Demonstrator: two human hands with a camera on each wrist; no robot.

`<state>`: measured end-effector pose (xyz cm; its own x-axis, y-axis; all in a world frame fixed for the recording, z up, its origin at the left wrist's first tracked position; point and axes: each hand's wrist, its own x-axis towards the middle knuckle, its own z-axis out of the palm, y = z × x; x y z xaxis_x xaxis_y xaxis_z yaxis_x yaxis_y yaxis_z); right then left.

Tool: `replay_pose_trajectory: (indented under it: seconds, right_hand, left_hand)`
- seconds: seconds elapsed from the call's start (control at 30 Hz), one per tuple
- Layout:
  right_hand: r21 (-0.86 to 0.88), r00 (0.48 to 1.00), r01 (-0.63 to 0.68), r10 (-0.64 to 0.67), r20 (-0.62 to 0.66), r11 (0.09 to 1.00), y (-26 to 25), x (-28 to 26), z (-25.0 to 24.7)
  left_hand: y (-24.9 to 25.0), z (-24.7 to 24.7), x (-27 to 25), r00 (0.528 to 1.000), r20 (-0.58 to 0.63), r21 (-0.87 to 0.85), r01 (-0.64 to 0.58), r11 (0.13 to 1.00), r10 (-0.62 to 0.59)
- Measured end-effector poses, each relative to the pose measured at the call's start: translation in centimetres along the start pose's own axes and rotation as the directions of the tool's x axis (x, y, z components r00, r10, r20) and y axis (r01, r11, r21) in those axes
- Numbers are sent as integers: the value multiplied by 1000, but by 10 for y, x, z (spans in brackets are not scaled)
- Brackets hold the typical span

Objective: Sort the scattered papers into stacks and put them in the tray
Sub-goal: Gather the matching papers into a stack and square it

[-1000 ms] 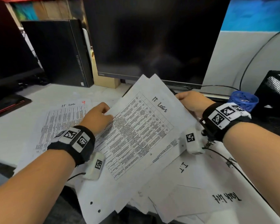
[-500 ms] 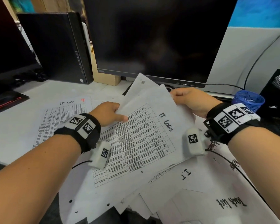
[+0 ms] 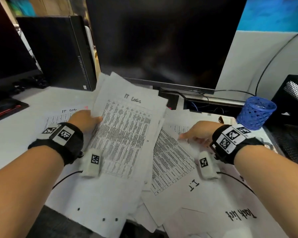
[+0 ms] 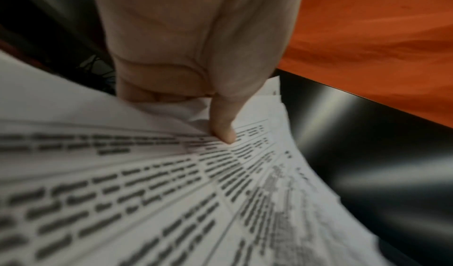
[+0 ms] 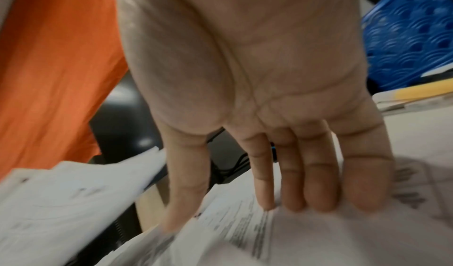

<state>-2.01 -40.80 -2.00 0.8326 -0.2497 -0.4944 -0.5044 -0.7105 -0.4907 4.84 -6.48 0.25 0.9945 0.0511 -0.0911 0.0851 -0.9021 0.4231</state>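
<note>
My left hand (image 3: 86,121) grips the left edge of a sheaf of printed sheets headed "IT LOGS" (image 3: 126,131), thumb on top (image 4: 224,127), fingers underneath. The sheaf (image 4: 171,192) is lifted above the desk in front of the monitor. My right hand (image 3: 196,133) has its fingers straight and touches another printed table sheet (image 3: 170,157) lying on the heap to the right; in the right wrist view the fingertips (image 5: 318,198) rest on that paper (image 5: 245,237). A black mesh tray (image 3: 294,107) stands at the far right.
More loose papers cover the desk: an "IT LOG" sheet (image 3: 58,115) at the left, an "I.T" sheet (image 3: 193,186) and a "Task list" sheet (image 3: 239,217) near the front. A blue mesh cup (image 3: 255,112), a monitor (image 3: 162,42) and a black computer case (image 3: 58,52) stand behind.
My right hand let go of the sheaf's top right corner and dropped to the sheet on the right. The left hand now holds the sheaf alone, turned more upright.
</note>
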Motion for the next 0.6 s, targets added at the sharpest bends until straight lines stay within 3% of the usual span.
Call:
replay_pose_trajectory:
  seconds: [0.17, 0.37, 0.43, 0.47, 0.53, 0.6]
  right_hand:
    - [-218, 990, 116, -95, 102, 969, -27, -7, 26]
    - [-479, 982, 169, -189, 7, 861, -31, -7, 31]
    - [-356, 989, 141, -150, 3, 924, -13, 6, 22]
    - [-159, 991, 131, -131, 14, 979, -5, 12, 21]
    - [244, 993, 101, -112, 32, 965, 4, 17, 25]
    - [313, 989, 73, -108, 97, 947, 3, 18, 29]
  left_hand:
    - [-10, 18, 3, 976, 157, 167, 125, 978, -152]
    - [-9, 23, 7, 971, 183, 128, 134, 983, -157]
    - [-7, 22, 8, 972, 189, -11, 146, 989, -141]
    - [-5, 21, 6, 971, 193, -46, 153, 987, -142]
    - [3, 20, 0, 962, 216, -38, 181, 983, -168]
    - [12, 22, -6, 955, 235, -82, 204, 976, -180]
